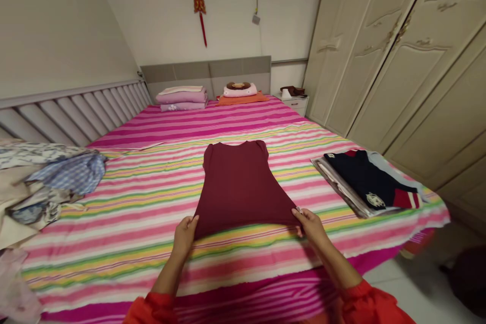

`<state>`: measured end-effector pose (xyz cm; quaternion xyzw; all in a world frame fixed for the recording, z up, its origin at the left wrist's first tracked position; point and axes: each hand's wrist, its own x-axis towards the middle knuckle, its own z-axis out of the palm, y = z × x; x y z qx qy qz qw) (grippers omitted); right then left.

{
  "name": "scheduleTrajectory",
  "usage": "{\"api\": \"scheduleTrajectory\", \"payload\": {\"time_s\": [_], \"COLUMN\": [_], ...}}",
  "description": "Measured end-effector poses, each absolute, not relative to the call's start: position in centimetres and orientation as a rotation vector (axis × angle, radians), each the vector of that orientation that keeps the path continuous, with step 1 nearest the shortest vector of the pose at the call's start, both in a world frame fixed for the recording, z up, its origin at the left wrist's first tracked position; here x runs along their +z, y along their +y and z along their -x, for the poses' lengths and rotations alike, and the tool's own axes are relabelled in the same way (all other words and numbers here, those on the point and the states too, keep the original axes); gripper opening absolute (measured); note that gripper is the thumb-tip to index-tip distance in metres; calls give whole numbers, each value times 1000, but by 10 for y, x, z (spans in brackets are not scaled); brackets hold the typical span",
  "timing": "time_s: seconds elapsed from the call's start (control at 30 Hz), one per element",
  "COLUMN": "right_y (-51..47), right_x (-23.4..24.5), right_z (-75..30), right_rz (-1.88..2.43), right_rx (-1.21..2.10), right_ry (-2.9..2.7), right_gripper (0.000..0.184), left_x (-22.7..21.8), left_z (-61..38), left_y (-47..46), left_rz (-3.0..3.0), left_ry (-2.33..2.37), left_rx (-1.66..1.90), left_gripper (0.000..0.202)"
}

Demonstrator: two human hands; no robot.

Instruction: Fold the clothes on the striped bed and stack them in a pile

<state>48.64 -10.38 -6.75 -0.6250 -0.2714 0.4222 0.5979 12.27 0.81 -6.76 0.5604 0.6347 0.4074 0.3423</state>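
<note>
A maroon short-sleeved shirt (241,182) lies spread on the striped bedsheet (152,197), its neckline toward the headboard and its hem toward me. My left hand (185,234) pinches the hem's left corner between thumb and fingers. At the opposite corner, my right hand (309,223) grips the hem beside a small white tag. The hem is stretched between both hands and looks slightly raised off the sheet.
Folded clothes (364,179), a navy garment on top, lie stacked at the right. Rumpled clothes (49,182) are heaped at the left. Folded bedding (182,97) and a pillow (240,90) rest by the headboard (235,68). A wardrobe (379,50) stands along the right.
</note>
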Motion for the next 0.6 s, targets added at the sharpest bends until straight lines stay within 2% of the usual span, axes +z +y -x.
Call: {"api": "scheduleTrajectory", "payload": {"time_s": [0.17,0.27,0.4,0.47,0.6], "right_y": [-131,-134,-125,-115,-87], "right_x": [-98,-110,-93,-81,-80], "right_z": [-493,-498,-487,-463,-403], "right_rz": [1532,1722,1939,1885,1717], "right_rx": [979,888,279,110,252], "right_ry": [-647,-774,-1066,-1245,-1764], "right_gripper": [53,51,41,44,50], "left_x": [-95,-106,-98,-95,-103], "left_z": [-115,-116,-135,-162,-237], "left_y": [-26,-37,-33,-30,-29], "left_rz": [-1545,-1589,-1719,-1912,-2283], "left_ry": [1696,1768,1874,1759,1338], "left_rx": [980,919,1043,1101,855], "left_gripper": [51,48,44,43,46]}}
